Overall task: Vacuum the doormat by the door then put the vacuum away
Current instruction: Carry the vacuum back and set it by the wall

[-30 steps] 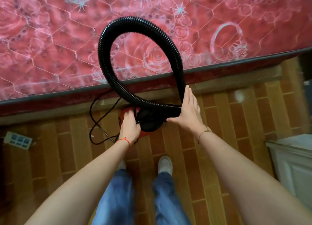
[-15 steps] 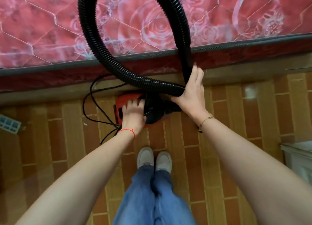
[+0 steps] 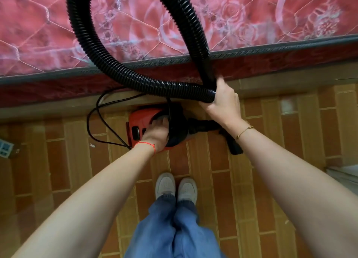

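Observation:
A small red and black vacuum (image 3: 139, 122) sits on the brick-patterned floor against the bed's base. Its ribbed black hose (image 3: 108, 66) rises in a big loop over the mattress and crosses itself at the right. My right hand (image 3: 222, 100) grips the hose where the two strands cross. My left hand (image 3: 157, 133) is on top of the vacuum body, fingers curled into the handle opening. A black nozzle (image 3: 232, 145) lies on the floor under my right wrist. The black power cord (image 3: 96, 118) curls on the floor left of the vacuum.
A bed with a red rose-patterned mattress (image 3: 251, 25) fills the top of the view. A power strip (image 3: 5, 148) lies at the far left edge. A white piece of furniture (image 3: 346, 172) stands at the right edge. My feet (image 3: 176, 188) stand just behind the vacuum.
My right hand went from flat fingers against the hose to a closed grip on the crossed strands. My left hand slid into the vacuum's handle. The view moved closer and the nozzle came into sight.

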